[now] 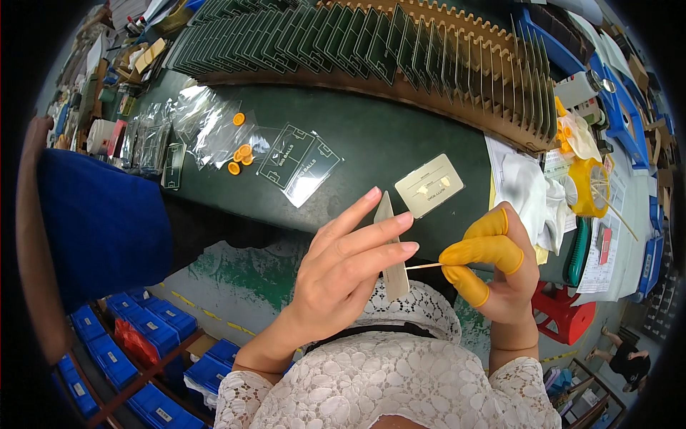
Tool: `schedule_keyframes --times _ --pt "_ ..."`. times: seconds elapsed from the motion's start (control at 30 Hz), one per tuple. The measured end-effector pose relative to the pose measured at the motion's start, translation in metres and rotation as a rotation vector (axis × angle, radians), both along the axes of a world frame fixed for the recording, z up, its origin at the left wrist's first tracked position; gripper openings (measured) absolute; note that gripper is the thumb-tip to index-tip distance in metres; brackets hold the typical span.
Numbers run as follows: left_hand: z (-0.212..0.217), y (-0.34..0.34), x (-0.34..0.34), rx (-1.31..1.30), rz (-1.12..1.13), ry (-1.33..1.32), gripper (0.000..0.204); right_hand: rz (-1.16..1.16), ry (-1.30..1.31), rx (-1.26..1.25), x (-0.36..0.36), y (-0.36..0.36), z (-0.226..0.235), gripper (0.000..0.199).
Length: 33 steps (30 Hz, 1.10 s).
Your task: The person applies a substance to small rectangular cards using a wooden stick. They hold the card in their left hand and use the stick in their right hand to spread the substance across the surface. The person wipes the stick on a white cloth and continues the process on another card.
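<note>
My left hand (332, 279) holds a thin cream card (395, 282) on edge between thumb side and fingers, so mostly its narrow side shows. My right hand (518, 286) wears yellow finger cots (493, 252) on the thumb and fingers. It pinches a thin wooden stick (426, 266), whose far end meets the held card near its edge; whether it touches cannot be made out. On the green table (371, 136), just beyond my hands, lies another cream card (430, 187) with rounded corners and small markings. My left thumb is hidden behind the hand.
Across the back runs a slotted cardboard rack (471, 118) of upright dark green cards (296, 43). Left of centre lie dark green cards in clear sleeves (296, 157) and several orange caps (245, 151). A yellow tape roll (589, 187) stands right. A person in blue (107, 222) is at left.
</note>
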<state>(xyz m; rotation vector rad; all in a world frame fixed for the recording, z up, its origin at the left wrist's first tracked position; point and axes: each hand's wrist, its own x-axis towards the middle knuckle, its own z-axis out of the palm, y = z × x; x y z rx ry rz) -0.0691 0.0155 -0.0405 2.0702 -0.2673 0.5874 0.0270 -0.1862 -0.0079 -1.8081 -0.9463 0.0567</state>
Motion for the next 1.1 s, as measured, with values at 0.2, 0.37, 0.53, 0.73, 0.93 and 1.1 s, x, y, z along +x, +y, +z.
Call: schedule_keyframes --times 0.2,0.37,0.53,0.73,0.93,1.1 --pt "0.0 0.0 0.0 0.004 0.001 0.001 0.047 0.002 -0.018 -0.004 0.001 0.0 0.0 0.032" --pt "-0.001 0.001 0.0 0.002 -0.003 -0.001 0.048 -0.001 -0.018 -0.005 0.001 -0.001 -0.001 0.032" --pt "-0.002 0.001 0.0 -0.001 -0.002 0.001 0.049 0.003 -0.008 -0.003 0.0 -0.001 0.001 0.032" --pt "0.0 0.001 0.001 0.003 0.001 0.013 0.05 0.043 -0.005 -0.009 0.001 -0.003 0.005 0.031" --pt "0.001 0.002 0.003 -0.001 -0.004 0.037 0.044 -0.074 0.01 0.076 0.001 -0.004 0.002 0.026" --pt "0.011 0.002 -0.003 -0.394 -0.08 0.352 0.062 -0.112 0.06 0.118 -0.001 -0.005 -0.002 0.023"
